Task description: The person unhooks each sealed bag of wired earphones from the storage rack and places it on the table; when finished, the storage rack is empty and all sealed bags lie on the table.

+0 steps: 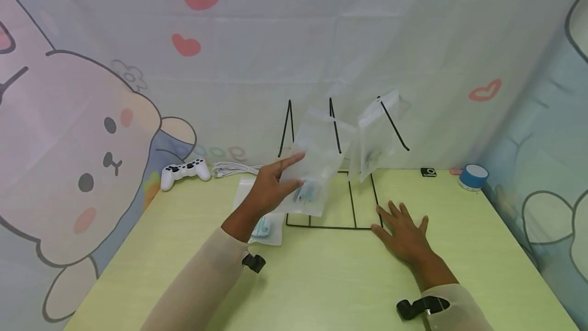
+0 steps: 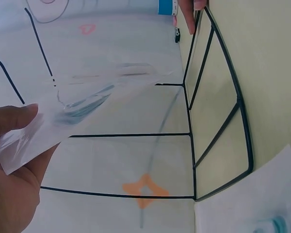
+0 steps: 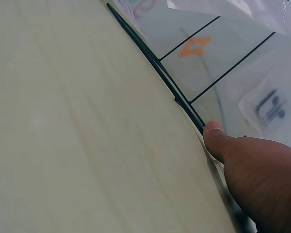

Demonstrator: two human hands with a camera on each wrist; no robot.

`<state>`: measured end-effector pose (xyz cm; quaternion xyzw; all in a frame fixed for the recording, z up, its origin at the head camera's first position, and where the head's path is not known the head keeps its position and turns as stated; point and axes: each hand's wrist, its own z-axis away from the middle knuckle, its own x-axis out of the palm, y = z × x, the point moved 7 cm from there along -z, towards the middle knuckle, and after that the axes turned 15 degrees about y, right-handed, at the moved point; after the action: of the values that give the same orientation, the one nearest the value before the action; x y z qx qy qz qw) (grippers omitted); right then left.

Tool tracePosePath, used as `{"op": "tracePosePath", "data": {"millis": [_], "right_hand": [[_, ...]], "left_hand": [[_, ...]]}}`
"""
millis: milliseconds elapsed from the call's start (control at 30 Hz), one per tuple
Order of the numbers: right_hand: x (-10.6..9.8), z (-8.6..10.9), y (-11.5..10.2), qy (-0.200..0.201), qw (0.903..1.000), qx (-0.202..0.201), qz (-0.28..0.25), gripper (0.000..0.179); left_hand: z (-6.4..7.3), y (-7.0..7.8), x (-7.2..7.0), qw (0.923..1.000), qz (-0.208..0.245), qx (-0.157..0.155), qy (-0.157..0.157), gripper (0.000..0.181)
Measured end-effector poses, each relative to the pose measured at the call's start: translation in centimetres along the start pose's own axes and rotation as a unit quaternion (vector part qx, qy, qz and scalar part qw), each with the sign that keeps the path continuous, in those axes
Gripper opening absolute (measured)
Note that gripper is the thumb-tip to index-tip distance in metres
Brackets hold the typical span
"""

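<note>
My left hand pinches a clear plastic bag by its side between thumb and fingers; inside is something pale blue and cable-like. In the head view this bag overlaps the middle prong of a black wire rack. Another clear bag, with a dark item inside, hangs on the rack's right prong. My right hand has its fingers spread at the front right corner of the rack's base, with the thumb against the wire.
A third bag with blue contents lies left of the rack's base. Along the back stand a white game controller, a coiled white cable, a small black device and a blue-and-white roll. A printed cloth hangs behind the table.
</note>
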<state>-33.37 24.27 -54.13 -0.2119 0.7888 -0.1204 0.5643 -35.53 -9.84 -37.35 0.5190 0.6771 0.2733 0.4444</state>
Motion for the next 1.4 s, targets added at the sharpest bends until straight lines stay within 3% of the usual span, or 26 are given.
{"op": "tracePosePath", "data": {"millis": [300,833,967,1133,1400], "right_hand": [[-0.2,0.1,-0.2,0.0,1.0,0.001,0.005,0.073],[-0.1,0.1,-0.1,0.001,1.0,0.001,0.005,0.073],[-0.3,0.1,-0.2,0.003,1.0,0.001,0.002,0.073],[-0.1,0.0,0.0,0.001,1.0,0.003,-0.001,0.074],[0.0,0.0,0.1,-0.001,1.0,0.002,-0.001,0.075]], "left_hand": [[1.0,0.2,-0.4,0.9991,-0.002,0.042,0.003,0.063],[2.7,-0.3,0.5,0.997,0.061,0.037,-0.029,0.054],[2.7,-0.5,1.1,0.9968,0.042,0.043,-0.053,0.047],[2.6,-0.6,1.8,0.9962,0.008,0.025,-0.083,0.047],[3.4,0.0,2.5,0.9934,-0.006,0.013,-0.114,0.049]]}}
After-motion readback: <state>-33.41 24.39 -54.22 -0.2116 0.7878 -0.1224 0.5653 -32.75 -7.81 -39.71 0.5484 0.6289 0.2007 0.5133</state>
